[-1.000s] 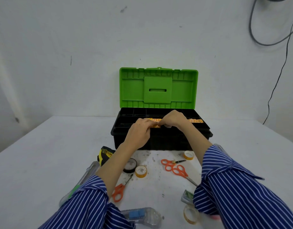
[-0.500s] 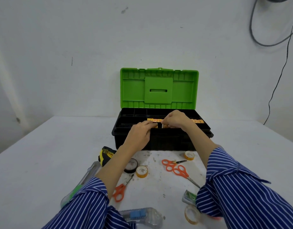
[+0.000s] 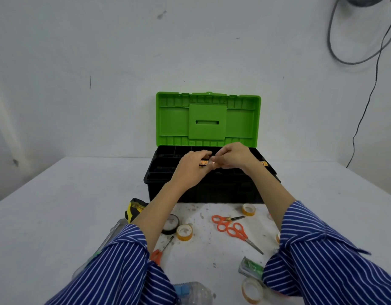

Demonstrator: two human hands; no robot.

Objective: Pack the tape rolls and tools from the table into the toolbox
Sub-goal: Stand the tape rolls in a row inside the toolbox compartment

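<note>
The black toolbox [image 3: 212,190] stands open at the middle of the table, its green lid [image 3: 207,119] upright behind it. An orange-and-yellow strip [image 3: 203,162] lies across the top tray, and its right end [image 3: 264,164] shows past my wrist. My left hand [image 3: 190,170] and my right hand [image 3: 233,157] meet over the tray, fingertips pinched on the strip's middle. In front of the box lie a black tape roll [image 3: 172,224], a yellow tape roll [image 3: 184,232], a small tape roll [image 3: 248,209] and two orange scissors [image 3: 233,230].
A yellow-and-black tape measure [image 3: 135,209] sits left of the box. Another orange scissors [image 3: 159,252] lies under my left forearm. A green-and-white packet [image 3: 250,268], a clear tape roll [image 3: 252,290] and a clear plastic case [image 3: 192,292] lie near the front edge. A black cable [image 3: 364,111] hangs on the wall.
My left hand has risen a little and closed in on the right hand at the strip's middle. The things on the table have not moved.
</note>
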